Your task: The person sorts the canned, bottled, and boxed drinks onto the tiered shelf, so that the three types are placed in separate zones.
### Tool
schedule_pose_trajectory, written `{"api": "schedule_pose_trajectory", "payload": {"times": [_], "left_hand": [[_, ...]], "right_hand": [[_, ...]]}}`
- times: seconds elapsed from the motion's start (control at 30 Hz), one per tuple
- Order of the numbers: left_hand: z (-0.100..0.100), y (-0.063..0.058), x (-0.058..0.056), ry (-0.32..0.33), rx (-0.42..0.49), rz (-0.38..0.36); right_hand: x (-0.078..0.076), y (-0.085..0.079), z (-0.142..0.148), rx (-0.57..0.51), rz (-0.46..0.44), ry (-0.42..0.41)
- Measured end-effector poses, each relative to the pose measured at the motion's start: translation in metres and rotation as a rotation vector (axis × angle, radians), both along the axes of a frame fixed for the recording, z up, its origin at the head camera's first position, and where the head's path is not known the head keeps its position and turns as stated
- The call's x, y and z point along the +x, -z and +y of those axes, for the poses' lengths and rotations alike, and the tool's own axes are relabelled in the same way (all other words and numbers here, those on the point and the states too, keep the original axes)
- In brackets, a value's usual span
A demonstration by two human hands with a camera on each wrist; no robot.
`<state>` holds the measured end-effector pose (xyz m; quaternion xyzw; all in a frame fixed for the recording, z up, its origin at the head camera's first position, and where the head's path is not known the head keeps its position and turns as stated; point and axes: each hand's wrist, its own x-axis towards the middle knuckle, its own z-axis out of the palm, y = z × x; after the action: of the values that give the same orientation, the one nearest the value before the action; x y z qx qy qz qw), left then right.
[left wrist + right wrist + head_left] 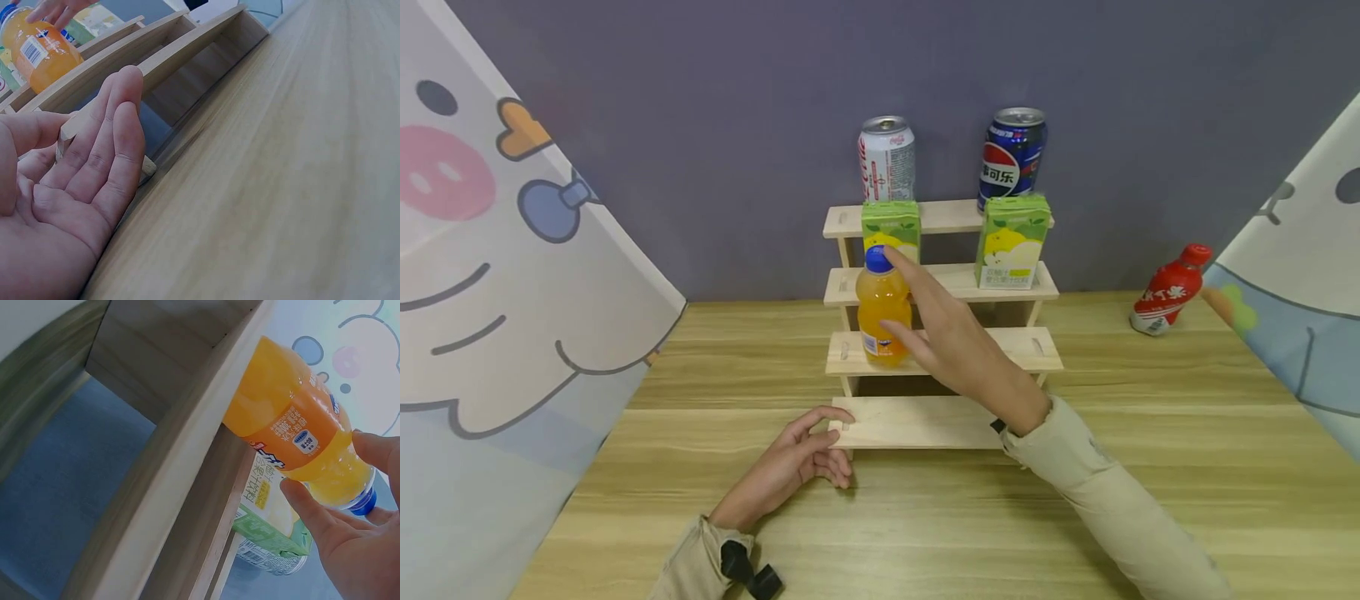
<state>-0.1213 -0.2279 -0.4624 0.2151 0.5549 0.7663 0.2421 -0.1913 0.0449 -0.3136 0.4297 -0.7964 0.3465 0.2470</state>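
An orange drink bottle (883, 304) with a blue cap stands upright on the second step from the bottom of a wooden stepped shelf (917, 421), near its left end. Beside the bottle is my right hand (951, 333), fingers extended and spread. In the right wrist view, fingertips (292, 487) lie right at the bottle's label and the thumb is at its other side. My left hand (805, 450) pinches the left end of the lowest step; the left wrist view shows the thumb on one side of the board and the other fingers beneath.
Two green juice boxes (1015, 242) stand one step above the bottle, one partly behind it. On the top step are a white-and-red can (887, 158) and a blue cola can (1011, 158). A red bottle (1171, 290) leans at the right, near the printed side panel.
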Motion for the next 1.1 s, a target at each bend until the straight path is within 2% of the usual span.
{"api": "schedule_pose_trajectory", "payload": {"times": [0.33, 0.87, 1.1], "left_hand": [[-0.002, 0.002, 0.000, 0.003, 0.013, -0.005], [0.000, 0.002, 0.000, 0.009, 0.016, -0.014], [0.000, 0.002, -0.001, 0.012, 0.013, -0.012]], "right_hand": [[0.012, 0.004, 0.016, 0.066, 0.049, 0.079], [0.027, 0.011, 0.053, 0.097, 0.113, 0.183], [0.026, 0.015, 0.070, 0.076, 0.204, 0.211]]}}
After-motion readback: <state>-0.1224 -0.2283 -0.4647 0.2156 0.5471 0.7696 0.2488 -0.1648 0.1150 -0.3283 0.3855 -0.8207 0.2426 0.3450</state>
